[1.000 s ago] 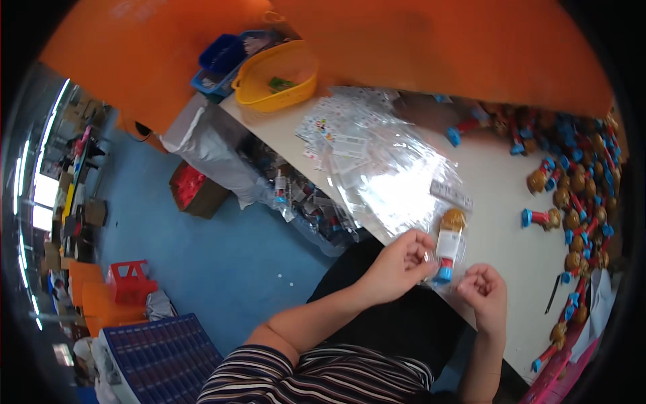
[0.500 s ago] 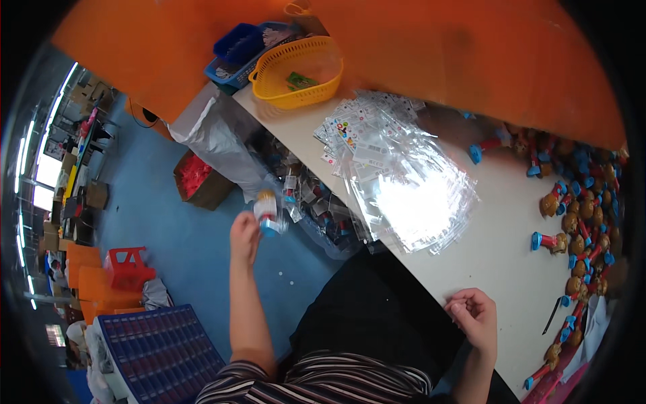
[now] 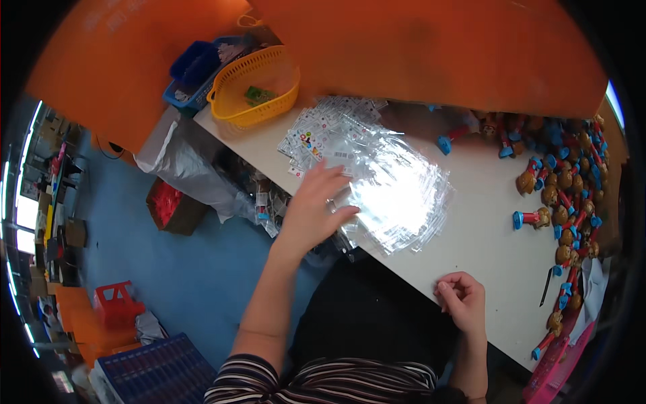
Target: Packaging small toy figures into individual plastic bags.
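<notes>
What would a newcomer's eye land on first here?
Probably the glaring pile of clear plastic bags on the table, the left hand over the pile's left edge. Then the brown, red and blue toy figures crowding the table's right side, and the yellow basket at its far left end.

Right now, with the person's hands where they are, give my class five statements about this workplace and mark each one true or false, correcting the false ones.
1. The left hand is at the pile of clear bags, fingers extended. True.
2. The yellow basket sits at the near right corner of the table. False: it is at the upper left in the view.
3. Many brown-headed figures lie along the right side of the table. True.
4. The right hand is inside the yellow basket. False: it is by the table's near edge, fingers curled.
5. A red stool stands on the left in the view. True.
</notes>
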{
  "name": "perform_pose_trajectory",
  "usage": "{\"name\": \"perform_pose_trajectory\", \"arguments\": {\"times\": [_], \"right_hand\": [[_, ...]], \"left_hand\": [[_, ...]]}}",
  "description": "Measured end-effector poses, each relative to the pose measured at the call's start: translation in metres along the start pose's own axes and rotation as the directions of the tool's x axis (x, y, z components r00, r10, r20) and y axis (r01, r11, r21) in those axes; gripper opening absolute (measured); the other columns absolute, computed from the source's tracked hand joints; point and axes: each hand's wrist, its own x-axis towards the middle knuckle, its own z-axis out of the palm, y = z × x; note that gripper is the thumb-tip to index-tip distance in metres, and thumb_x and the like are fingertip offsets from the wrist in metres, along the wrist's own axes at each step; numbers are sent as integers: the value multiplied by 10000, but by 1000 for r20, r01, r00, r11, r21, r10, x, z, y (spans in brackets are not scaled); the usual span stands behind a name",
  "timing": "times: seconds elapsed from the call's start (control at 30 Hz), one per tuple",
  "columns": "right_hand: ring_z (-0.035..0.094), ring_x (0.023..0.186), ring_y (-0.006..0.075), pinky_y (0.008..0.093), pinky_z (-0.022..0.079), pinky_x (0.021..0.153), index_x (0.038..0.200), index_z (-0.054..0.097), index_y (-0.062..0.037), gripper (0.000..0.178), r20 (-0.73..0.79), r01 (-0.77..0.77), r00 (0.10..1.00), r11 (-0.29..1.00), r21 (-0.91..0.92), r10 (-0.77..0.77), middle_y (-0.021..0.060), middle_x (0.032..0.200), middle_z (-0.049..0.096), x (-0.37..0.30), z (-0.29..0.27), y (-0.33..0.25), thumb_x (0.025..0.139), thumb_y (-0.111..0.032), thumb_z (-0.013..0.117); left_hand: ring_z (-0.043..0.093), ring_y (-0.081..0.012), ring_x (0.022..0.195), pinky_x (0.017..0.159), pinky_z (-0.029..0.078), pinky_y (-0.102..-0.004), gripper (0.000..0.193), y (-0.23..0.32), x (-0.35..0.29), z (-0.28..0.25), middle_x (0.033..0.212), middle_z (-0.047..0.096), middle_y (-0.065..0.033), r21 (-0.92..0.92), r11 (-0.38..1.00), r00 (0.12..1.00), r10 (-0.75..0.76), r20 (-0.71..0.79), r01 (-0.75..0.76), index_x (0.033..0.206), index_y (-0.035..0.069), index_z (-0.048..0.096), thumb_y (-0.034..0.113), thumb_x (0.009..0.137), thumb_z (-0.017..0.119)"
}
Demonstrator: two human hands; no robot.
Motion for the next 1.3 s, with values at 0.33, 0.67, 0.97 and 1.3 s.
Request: {"name": "perform_pose_trajectory", "arguments": {"times": [0.33,0.67,0.97,1.3], "right_hand": [[645,787,124,221,520,656,1126,597,38,245,111,-93,991,968,235,68,103,954,691,13,25,-32,971,-152,598],[700,840,187,257,581,725,1082,627,92,275,125,-161,985,876,454,116,169,993,696,78,50,-46,958,-153,620],[701,788,165,237,578,688,790,535,-29,211,71,-148,989,872,466,130,150,920,701,77,32,-40,939,-131,643],[702,851,186,255,576,725,718,502,-66,244,127,-107,990,886,452,55,160,946,702,70,21,-34,907,-59,655]], "left_hand": [[660,-278,1051,894,513,-309,107,41,3,48,1052,696,-168,-504,812,900,-412,-141,293,927,-22,710,38,838,705],[670,-299,1033,889,523,-356,232,82,-12,77,1100,694,-176,-458,856,933,-334,-134,240,1060,-22,688,75,849,702],[679,-313,1005,849,551,-358,285,83,-23,68,1071,699,-162,-150,989,996,-6,84,19,1050,16,699,117,792,768],[692,-291,925,799,554,-348,181,103,-15,70,1002,701,-159,-176,955,959,-204,195,239,1003,3,692,21,824,671]]}}
